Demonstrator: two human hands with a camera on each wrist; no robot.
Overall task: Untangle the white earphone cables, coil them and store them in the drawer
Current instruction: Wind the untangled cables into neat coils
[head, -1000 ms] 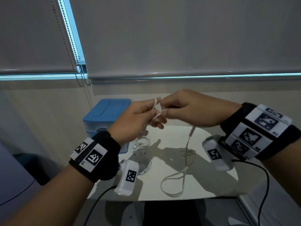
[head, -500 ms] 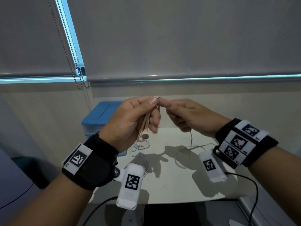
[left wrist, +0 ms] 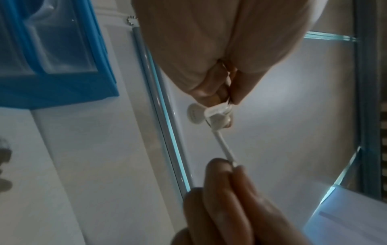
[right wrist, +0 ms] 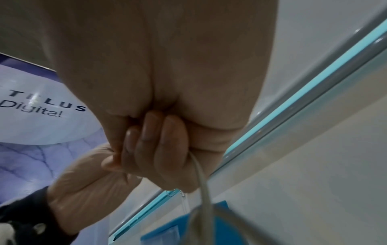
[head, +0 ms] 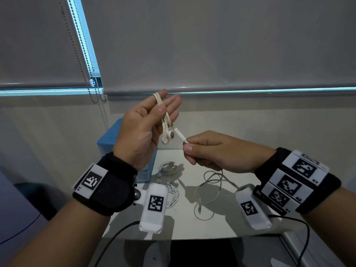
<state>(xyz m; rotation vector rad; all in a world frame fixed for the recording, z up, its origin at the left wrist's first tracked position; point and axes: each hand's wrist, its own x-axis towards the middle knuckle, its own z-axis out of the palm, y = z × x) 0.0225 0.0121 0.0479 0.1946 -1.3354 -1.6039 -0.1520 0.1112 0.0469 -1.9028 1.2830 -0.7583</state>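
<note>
My left hand (head: 154, 114) is raised palm up and holds white earphone cable (head: 163, 110) looped over its fingers, pinned by the thumb. Two earbuds (head: 168, 135) hang below that thumb (left wrist: 215, 116). My right hand (head: 194, 149) pinches the same cable just past its inline remote (head: 180, 134) (left wrist: 225, 149), drawn taut between both hands. The cable's tail (head: 208, 187) (right wrist: 202, 182) drops from my right fist and lies in loose loops on the white table (head: 192, 228). A second coiled earphone (head: 167, 168) lies on the table by the blue drawer unit (head: 109, 139) (left wrist: 52, 49).
The drawer unit stands at the table's back left, against the wall under a roller blind with a bead chain (head: 92, 81). Black wrist-camera wires (head: 300, 237) trail over the table's front edge. A grey ledge (head: 317, 253) adjoins the table on the right.
Both hands rose and drew apart. My left hand turned palm up with the loops over its fingers. My right hand slid along the cable, now taut past the remote.
</note>
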